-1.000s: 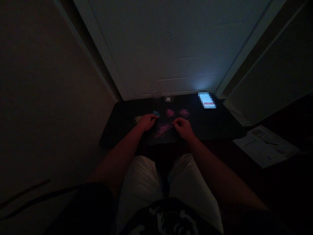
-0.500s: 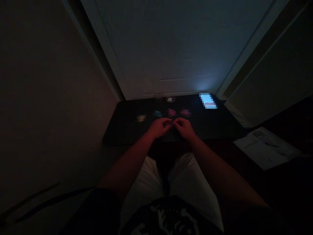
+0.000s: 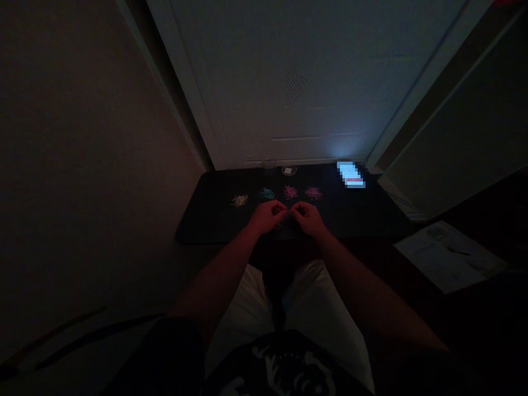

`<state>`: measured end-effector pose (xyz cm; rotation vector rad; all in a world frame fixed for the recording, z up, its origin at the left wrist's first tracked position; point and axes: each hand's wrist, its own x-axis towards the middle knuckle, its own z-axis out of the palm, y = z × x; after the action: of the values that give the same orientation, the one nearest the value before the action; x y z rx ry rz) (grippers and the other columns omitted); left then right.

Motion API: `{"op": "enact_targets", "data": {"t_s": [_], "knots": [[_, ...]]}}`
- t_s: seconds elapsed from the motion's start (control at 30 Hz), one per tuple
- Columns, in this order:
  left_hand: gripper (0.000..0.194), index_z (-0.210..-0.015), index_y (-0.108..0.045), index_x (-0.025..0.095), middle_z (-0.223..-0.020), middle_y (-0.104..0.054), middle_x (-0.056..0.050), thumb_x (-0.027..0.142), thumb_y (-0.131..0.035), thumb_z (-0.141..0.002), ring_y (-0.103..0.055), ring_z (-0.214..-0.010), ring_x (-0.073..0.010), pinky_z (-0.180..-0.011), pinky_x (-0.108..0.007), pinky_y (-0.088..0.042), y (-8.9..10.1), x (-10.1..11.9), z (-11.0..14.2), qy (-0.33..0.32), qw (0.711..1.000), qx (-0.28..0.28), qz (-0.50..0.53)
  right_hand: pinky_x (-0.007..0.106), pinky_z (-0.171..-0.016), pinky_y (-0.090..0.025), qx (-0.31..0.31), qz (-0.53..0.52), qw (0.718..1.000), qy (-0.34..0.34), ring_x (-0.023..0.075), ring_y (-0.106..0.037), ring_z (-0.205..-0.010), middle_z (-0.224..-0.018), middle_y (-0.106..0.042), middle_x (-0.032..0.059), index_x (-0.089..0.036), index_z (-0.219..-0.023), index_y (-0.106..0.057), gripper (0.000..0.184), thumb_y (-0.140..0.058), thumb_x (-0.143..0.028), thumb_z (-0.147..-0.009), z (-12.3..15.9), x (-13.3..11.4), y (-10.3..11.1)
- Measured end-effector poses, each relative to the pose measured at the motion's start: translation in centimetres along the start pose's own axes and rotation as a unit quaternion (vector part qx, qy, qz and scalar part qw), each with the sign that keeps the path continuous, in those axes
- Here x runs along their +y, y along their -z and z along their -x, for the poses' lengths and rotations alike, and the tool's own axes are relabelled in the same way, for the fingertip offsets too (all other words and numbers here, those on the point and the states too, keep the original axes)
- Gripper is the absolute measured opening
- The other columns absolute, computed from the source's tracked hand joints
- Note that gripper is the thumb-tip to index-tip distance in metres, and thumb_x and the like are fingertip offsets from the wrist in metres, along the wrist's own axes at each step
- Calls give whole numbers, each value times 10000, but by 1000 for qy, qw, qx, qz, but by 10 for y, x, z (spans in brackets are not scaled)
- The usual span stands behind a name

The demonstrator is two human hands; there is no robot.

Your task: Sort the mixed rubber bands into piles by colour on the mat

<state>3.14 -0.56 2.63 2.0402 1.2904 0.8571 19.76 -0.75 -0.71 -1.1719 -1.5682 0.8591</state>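
The room is very dark. On a black mat [image 3: 210,214] lie small sorted heaps of thin loops or clips: a pale yellow heap [image 3: 239,199], a blue heap [image 3: 267,193], a pink heap [image 3: 290,191] and a second pink heap [image 3: 313,192]. My left hand [image 3: 268,215] and my right hand [image 3: 307,217] meet fingertip to fingertip over the near middle of the mat, covering the mixed pile beneath them. What the fingers pinch is too dark to make out.
A lit phone screen [image 3: 350,174] glows at the mat's far right corner. Two small clear round containers [image 3: 289,170] stand at the far edge against a white door [image 3: 297,82]. Paper sheets [image 3: 449,256] lie on the floor at right. My knees sit below the mat.
My left hand came from the blue heap at far left to the middle, meeting my right hand over the mixed pile. The pile is now hidden under both hands.
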Motion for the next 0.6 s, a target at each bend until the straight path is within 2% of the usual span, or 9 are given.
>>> {"op": "enact_targets", "data": {"t_s": [0.07, 0.17, 0.33, 0.5, 0.6], "knots": [[184, -867, -647, 173, -825, -682, -21, 298, -555, -768, -613, -733, -126, -689, -241, -481, 0, -2, 3, 2, 1000, 12, 4, 239, -566, -410, -5, -18, 1000, 8, 112, -509, -595, -662, -562, -9, -164, -780, -577, 168, -577, -298, -678, 0, -2, -2], [184, -868, -645, 170, -834, -683, -26, 296, -554, -770, -617, -756, -131, -701, -245, -482, -1, -6, 8, 10, 999, 46, 22, 243, -576, -430, -15, -54, 998, 9, 111, -526, -600, -700, -591, -8, -171, -936, -588, 317, -621, -305, -651, 1, -6, -7], [175, -869, -642, 166, -842, -687, -37, 286, -570, -765, -624, -763, -134, -716, -255, -491, -7, -12, 17, 40, 993, 92, 58, 271, -618, -460, -4, -17, 1000, -2, 139, -577, -644, -714, -648, 28, -164, -797, -652, 200, -608, -315, -674, 1, -10, -14], [177, -860, -642, 160, -831, -686, -42, 291, -569, -766, -626, -743, -135, -690, -253, -497, -10, -17, 22, 48, 990, 102, 85, 269, -626, -473, -9, -18, 1000, -3, 146, -597, -661, -753, -670, 40, -160, -851, -666, 236, -607, -316, -684, -1, -9, -22], [177, -849, -645, 154, -807, -684, -39, 289, -572, -760, -624, -714, -131, -664, -246, -497, -10, -18, 22, 56, 987, 114, 99, 267, -630, -474, 3, -5, 1000, 5, 146, -597, -658, -738, -672, 44, -156, -802, -674, 205, -594, -316, -700, 1, -10, -25]]}}
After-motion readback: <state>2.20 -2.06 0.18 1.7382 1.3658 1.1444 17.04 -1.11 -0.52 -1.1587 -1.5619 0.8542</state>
